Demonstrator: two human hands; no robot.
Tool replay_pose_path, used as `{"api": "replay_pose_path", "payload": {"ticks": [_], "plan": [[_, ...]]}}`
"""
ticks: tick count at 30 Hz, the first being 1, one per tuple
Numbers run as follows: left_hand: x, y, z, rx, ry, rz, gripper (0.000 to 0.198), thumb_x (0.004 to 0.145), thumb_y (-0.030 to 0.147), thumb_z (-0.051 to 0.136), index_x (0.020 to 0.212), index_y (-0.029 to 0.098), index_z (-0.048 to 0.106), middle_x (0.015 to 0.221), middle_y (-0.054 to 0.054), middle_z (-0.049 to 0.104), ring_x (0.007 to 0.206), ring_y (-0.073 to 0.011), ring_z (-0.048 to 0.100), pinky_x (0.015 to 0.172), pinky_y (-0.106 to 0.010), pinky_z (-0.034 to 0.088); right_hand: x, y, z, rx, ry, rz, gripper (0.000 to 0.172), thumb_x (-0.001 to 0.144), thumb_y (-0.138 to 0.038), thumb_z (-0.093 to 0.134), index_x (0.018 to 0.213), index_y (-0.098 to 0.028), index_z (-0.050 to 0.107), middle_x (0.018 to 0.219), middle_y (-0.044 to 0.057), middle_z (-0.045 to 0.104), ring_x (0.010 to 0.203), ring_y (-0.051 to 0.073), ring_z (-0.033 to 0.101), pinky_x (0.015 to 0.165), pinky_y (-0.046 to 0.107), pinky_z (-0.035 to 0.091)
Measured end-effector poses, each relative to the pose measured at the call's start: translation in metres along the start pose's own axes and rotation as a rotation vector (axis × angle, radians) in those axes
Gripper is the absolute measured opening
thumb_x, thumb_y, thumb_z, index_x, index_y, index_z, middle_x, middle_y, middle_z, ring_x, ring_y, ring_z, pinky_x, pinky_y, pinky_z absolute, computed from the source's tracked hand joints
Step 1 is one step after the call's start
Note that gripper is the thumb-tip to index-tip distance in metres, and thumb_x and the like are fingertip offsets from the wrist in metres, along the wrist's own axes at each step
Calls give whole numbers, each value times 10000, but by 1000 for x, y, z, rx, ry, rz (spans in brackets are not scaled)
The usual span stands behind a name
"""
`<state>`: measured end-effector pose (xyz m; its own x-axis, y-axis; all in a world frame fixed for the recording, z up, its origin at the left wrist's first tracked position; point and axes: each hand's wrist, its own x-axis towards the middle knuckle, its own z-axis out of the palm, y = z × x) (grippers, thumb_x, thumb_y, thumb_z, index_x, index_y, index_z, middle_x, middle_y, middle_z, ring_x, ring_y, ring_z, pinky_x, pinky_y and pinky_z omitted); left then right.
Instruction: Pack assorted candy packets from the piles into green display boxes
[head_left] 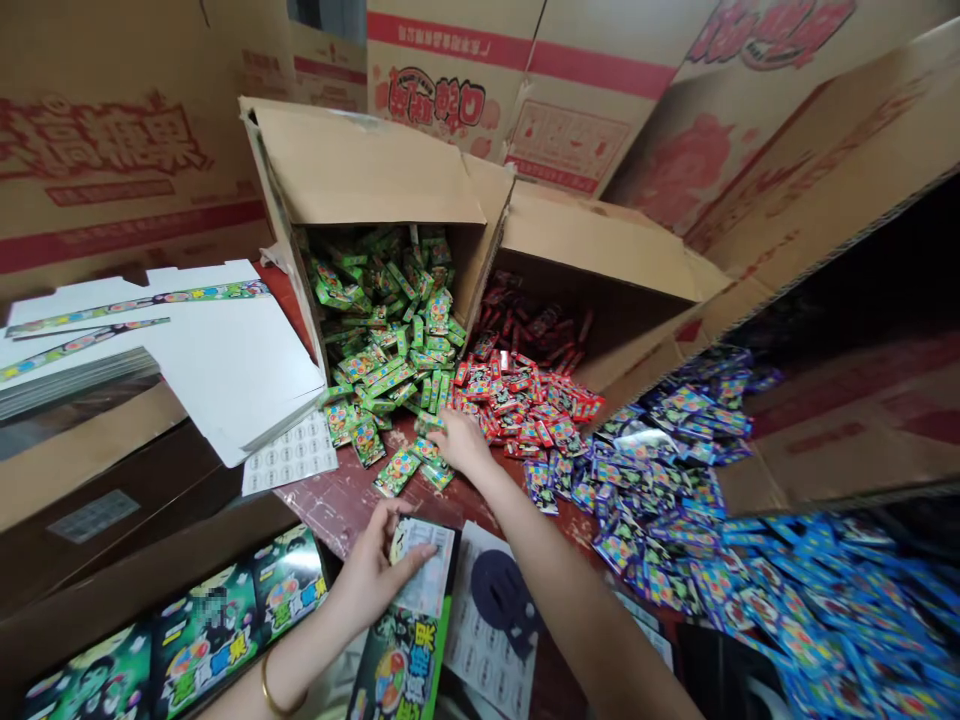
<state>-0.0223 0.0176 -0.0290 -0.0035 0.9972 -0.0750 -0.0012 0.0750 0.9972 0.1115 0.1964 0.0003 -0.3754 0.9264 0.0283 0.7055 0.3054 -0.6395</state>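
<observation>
Clasps a narrow box (431, 605) in the left hand (375, 570), thumb across its pale top, low over the tabletop (337, 500). Runs lengthwise away from the body, far end toward the green packets (382, 350) (spilled from a tipped carton (360, 165)). Presses the right hand (459, 440) onto their near edge, fingers curled; cannot tell whether gripping any of them.

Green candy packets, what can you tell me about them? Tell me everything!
The green candy packets are small, shiny, flat wrappers with colourful print. Lots of them lie jumbled, spilling from a cardboard box tipped on its side onto the dark red table. On their right they meet a pile of red packets. The right hand rests on the nearest ones at the pile's front edge.
</observation>
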Motion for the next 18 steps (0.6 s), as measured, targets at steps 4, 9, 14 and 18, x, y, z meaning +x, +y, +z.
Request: {"api": "replay_pose_path", "payload": {"ticks": [4,9,14,18], "plan": [[-1,1,0,22,-22,-14,394,791,341,680,1080,241,431,886,12,542,848,-175,547,773,-281,428,-41,5,-22,519,-41,58,452,822,-255,601,1250,-215,460,1102,70,669,919,198,670,787,327,527],[0,6,7,29,-88,-11,373,790,336,682,1055,239,438,894,5,551,860,-181,552,774,-282,437,-88,-10,-41,1377,3,309,327,634,-295,774,844,-218,536,783,2,704,689,189,671,656,310,528],[-2,14,22,47,-181,-4,368,810,323,661,1082,248,425,886,15,572,822,-171,562,750,-273,445,-107,-28,-35,1319,72,295,425,636,-354,793,884,-239,467,699,-27,686,641,188,661,632,306,506],[-1,22,27,128,-216,27,363,792,316,674,1068,236,451,913,-3,605,870,-193,577,760,-279,442,-118,-29,-40,1000,17,48,328,801,-325,666,1055,-255,472,865,4,661,792,181,658,730,310,502]]}}
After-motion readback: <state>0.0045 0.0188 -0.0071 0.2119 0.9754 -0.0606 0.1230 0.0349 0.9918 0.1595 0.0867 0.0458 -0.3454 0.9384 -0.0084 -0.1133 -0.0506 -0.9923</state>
